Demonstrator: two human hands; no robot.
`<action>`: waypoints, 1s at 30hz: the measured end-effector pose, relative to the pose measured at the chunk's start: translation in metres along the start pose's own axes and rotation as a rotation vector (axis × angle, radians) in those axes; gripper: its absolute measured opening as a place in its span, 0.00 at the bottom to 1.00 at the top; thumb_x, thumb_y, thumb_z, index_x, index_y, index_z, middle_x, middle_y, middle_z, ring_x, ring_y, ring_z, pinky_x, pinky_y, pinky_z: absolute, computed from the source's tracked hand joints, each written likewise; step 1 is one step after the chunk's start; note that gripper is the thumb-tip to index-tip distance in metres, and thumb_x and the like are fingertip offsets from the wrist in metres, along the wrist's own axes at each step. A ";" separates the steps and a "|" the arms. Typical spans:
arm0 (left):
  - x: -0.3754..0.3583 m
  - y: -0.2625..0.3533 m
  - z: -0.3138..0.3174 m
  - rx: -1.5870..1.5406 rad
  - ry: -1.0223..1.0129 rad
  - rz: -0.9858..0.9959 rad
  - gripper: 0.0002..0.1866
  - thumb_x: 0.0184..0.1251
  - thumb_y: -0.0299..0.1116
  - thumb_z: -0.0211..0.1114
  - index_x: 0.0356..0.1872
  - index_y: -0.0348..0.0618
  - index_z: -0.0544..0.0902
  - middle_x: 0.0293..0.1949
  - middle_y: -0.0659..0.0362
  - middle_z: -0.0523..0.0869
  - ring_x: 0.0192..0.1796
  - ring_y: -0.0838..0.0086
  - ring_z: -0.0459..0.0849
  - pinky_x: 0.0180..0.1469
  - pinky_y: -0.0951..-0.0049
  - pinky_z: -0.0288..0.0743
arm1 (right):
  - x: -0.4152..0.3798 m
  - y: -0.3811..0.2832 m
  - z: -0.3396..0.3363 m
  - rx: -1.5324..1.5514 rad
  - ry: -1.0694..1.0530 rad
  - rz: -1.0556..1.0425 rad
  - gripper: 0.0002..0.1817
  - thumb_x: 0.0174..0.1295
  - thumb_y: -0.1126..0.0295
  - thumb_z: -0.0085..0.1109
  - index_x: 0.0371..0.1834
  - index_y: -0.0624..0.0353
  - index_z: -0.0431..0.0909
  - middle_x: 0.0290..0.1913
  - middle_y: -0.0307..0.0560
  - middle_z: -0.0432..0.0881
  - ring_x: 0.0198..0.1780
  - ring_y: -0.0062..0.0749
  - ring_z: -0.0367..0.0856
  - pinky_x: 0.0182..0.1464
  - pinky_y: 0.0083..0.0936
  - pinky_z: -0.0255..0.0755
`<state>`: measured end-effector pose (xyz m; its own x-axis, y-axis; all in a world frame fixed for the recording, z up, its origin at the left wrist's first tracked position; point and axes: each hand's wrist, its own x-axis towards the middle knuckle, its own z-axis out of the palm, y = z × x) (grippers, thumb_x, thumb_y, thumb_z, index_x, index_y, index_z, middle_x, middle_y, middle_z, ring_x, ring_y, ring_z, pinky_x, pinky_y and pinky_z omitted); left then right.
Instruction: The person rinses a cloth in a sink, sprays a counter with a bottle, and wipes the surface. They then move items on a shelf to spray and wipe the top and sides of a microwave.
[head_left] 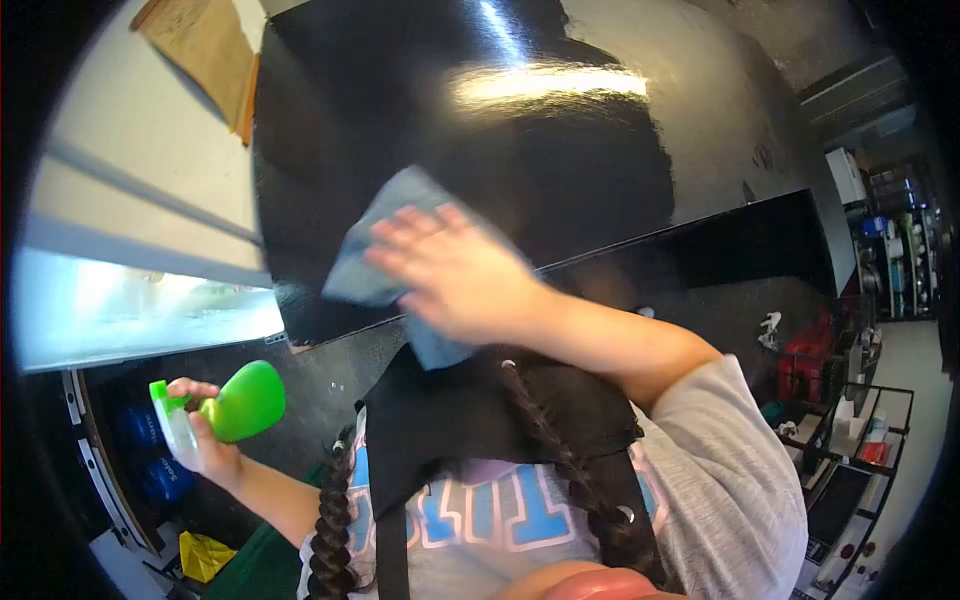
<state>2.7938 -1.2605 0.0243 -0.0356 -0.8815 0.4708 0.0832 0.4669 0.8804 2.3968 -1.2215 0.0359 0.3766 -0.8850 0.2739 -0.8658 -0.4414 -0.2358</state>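
Note:
My right hand (pixel 455 270) lies over a grey-blue cloth (pixel 370 235), its fingers extended and slightly blurred. Beneath the palm, the cloth is held against the glossy black surface (pixel 450 150), and one corner hangs down near my apron (pixel 430 420). Off to the left, my left hand (pixel 212 445) is closed around the neck of a spray bottle (pixel 250 400) with a bright green body and a clear and green top. The bottle is tilted on its side, away from the surface. Part of the left hand's grip is hidden behind the bottle.
A bright strip of light reflects off the black surface, which has a duller patch (pixel 720 110) at right. Brown paper (pixel 205 50) hangs at upper left. Wire shelving (pixel 850 470) with items stands at right, near a red object (pixel 805 360). A yellow item (pixel 203 556) sits at lower left.

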 end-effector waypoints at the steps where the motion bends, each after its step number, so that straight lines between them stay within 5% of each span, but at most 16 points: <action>1: 0.003 0.010 -0.001 0.046 0.009 -0.019 0.26 0.69 0.39 0.66 0.59 0.31 0.70 0.51 0.53 0.76 0.47 0.68 0.78 0.50 0.70 0.73 | -0.021 0.022 -0.022 -0.051 0.022 0.107 0.32 0.62 0.60 0.59 0.71 0.52 0.67 0.75 0.48 0.63 0.77 0.45 0.56 0.77 0.52 0.45; 3: 0.009 0.025 -0.008 0.173 0.086 0.002 0.31 0.70 0.43 0.66 0.63 0.28 0.68 0.53 0.52 0.77 0.46 0.68 0.79 0.48 0.71 0.73 | -0.061 0.070 -0.060 -0.126 0.085 0.343 0.32 0.60 0.62 0.60 0.71 0.49 0.68 0.75 0.47 0.64 0.77 0.44 0.57 0.76 0.51 0.46; 6: 0.012 0.062 -0.002 0.256 0.178 0.078 0.33 0.71 0.46 0.64 0.63 0.28 0.68 0.53 0.51 0.78 0.44 0.68 0.81 0.47 0.70 0.75 | -0.153 0.174 -0.107 -0.311 0.133 0.634 0.31 0.68 0.57 0.49 0.76 0.39 0.61 0.79 0.42 0.57 0.79 0.43 0.53 0.77 0.51 0.43; 11: 0.022 0.114 0.031 0.147 0.111 0.083 0.30 0.70 0.54 0.61 0.58 0.35 0.72 0.50 0.54 0.75 0.49 0.69 0.78 0.55 0.69 0.71 | -0.256 0.344 -0.171 -0.529 0.154 1.079 0.32 0.72 0.52 0.42 0.77 0.50 0.57 0.80 0.46 0.54 0.80 0.45 0.50 0.77 0.50 0.44; 13: 0.033 0.134 0.065 0.137 0.044 0.095 0.30 0.70 0.53 0.61 0.59 0.35 0.70 0.50 0.54 0.74 0.50 0.69 0.76 0.56 0.69 0.69 | -0.238 0.332 -0.160 -0.546 0.162 1.038 0.33 0.72 0.52 0.42 0.77 0.55 0.57 0.79 0.50 0.54 0.80 0.47 0.50 0.76 0.53 0.44; 17: 0.077 0.133 0.142 -0.030 -0.164 0.075 0.33 0.74 0.48 0.58 0.66 0.29 0.66 0.55 0.50 0.75 0.52 0.67 0.76 0.56 0.67 0.71 | -0.162 0.220 -0.140 -0.348 0.058 0.538 0.34 0.67 0.56 0.51 0.75 0.56 0.60 0.77 0.54 0.59 0.78 0.51 0.55 0.76 0.56 0.46; 19: 0.107 0.127 0.212 0.018 -0.346 -0.023 0.30 0.73 0.45 0.59 0.65 0.31 0.68 0.54 0.51 0.76 0.50 0.72 0.78 0.47 0.74 0.77 | -0.157 0.193 -0.131 -0.202 0.058 0.314 0.33 0.67 0.56 0.51 0.74 0.56 0.61 0.76 0.53 0.61 0.77 0.50 0.57 0.75 0.57 0.47; 21: 0.129 0.121 0.309 0.044 -0.309 -0.138 0.28 0.71 0.45 0.62 0.60 0.32 0.72 0.44 0.53 0.81 0.39 0.73 0.82 0.36 0.75 0.78 | -0.165 0.201 -0.138 -0.107 0.071 0.258 0.32 0.67 0.56 0.51 0.73 0.56 0.62 0.76 0.52 0.62 0.77 0.50 0.57 0.75 0.57 0.48; 23: 0.145 0.128 0.399 0.095 -0.483 -0.233 0.25 0.70 0.42 0.63 0.58 0.33 0.73 0.39 0.54 0.82 0.32 0.73 0.83 0.34 0.76 0.78 | -0.184 0.225 -0.154 -0.084 0.070 0.252 0.32 0.68 0.56 0.52 0.73 0.54 0.63 0.76 0.51 0.61 0.77 0.49 0.56 0.75 0.56 0.48; 30: 0.202 0.089 0.594 0.265 -0.751 -0.289 0.21 0.59 0.34 0.70 0.52 0.38 0.80 0.33 0.57 0.84 0.27 0.75 0.83 0.31 0.75 0.77 | -0.301 0.385 -0.221 -0.397 0.183 0.871 0.29 0.70 0.57 0.48 0.74 0.49 0.64 0.77 0.46 0.60 0.78 0.46 0.55 0.76 0.51 0.47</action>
<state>2.2026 -1.3551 0.2319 -0.6795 -0.7315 0.0555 -0.2636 0.3140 0.9121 1.8773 -1.0921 0.0690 -0.4762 -0.8261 0.3015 -0.8775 0.4686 -0.1019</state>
